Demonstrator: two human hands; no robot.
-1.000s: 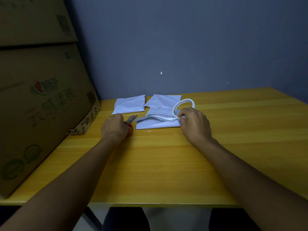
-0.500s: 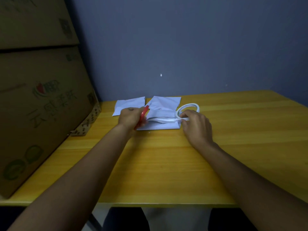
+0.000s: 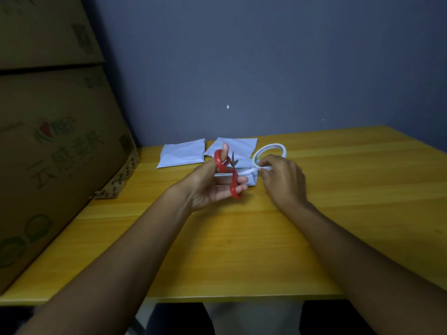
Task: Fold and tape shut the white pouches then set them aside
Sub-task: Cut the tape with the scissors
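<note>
At the far left you have two big cardboard boxes (image 3: 48, 141) stacked one on the other; the lower one stands on the left end of the yellow wooden table (image 3: 242, 238) and carries green and red printing on its side. Behind the table is a plain grey-blue wall (image 3: 266, 56).

Next, near the back edge of the table, one white pouch (image 3: 180, 155) lies flat and alone, just beside the boxes' corner. To its right a second white pouch (image 3: 238, 146) lies flat as well, partly hidden behind your left hand.

Your left hand (image 3: 212, 187) is raised a little above the table, palm turned toward you. It is closed around the red-handled scissors (image 3: 229, 172): the thumb goes through the upper loop and the fingers curl on the lower handle. The short grey blades point up and to the right and are slightly parted, close to a strip of tape (image 3: 246, 170).

Under and behind the scissors lies the folded pouch (image 3: 246, 178), resting on the table between your two hands. The white strip runs across it to the tape roll (image 3: 269, 153), which stands tilted just behind your right hand.

Your right hand (image 3: 283, 180) is palm down at the right edge of the folded pouch, with its fingertips pinching the tape where it leaves the roll.
</note>
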